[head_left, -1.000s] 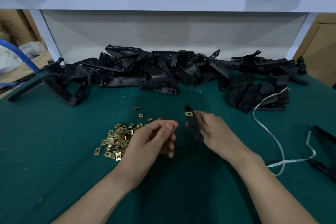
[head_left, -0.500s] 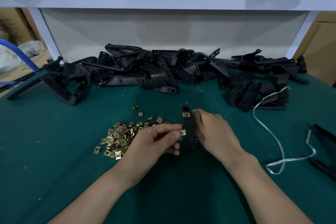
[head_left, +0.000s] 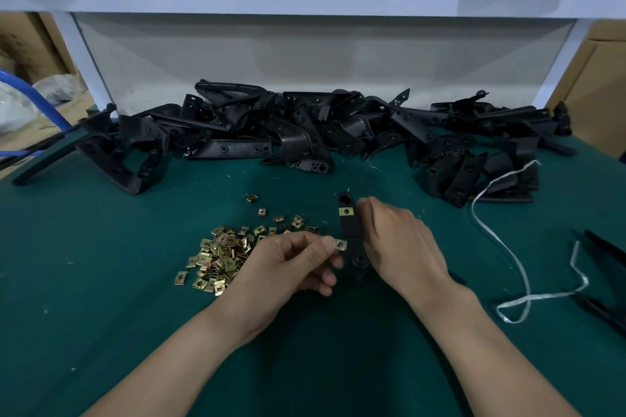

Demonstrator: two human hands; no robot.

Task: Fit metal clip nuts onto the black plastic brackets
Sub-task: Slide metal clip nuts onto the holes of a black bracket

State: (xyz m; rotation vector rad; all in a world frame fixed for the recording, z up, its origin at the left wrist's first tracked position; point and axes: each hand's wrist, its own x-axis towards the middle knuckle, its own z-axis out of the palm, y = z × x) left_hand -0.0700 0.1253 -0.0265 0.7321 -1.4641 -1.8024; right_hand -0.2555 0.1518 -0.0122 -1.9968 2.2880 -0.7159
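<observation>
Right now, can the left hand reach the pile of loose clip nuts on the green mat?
Probably yes: the pile lies right beside the left hand, with nothing covering it. However, that hand pinches one clip nut.

The left hand [head_left: 294,262] pinches a clip nut [head_left: 340,244] against the bracket [head_left: 350,234] the right hand [head_left: 399,244] holds.

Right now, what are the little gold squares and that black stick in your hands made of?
The clip nut pinched in the left hand looks like thin folded metal, yellowish and shiny: it glints. The bracket in the right hand looks like moulded black plastic, dull with a faint sheen and round holes.
</observation>
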